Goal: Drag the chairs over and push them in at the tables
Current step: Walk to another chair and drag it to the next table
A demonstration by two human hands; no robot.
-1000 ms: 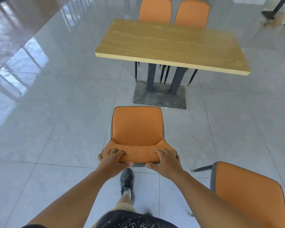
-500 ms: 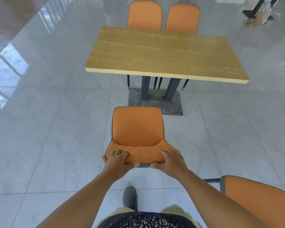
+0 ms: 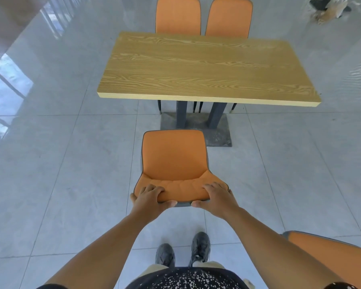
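Gripping the held chair (image 3: 174, 159) by its backrest top, both hands closed on it: left hand (image 3: 149, 198) and right hand (image 3: 216, 198), fingers over the front, thumbs behind, probably so you steer it straight. It stands on the floor, seat facing the desk (image 3: 206, 67) near edge, left half, not yet under. Open floor ahead; mind the base plate (image 3: 219, 136). The far chairs (image 3: 178, 16) are tucked in. A spare chair (image 3: 331, 259) sits near your right arm.
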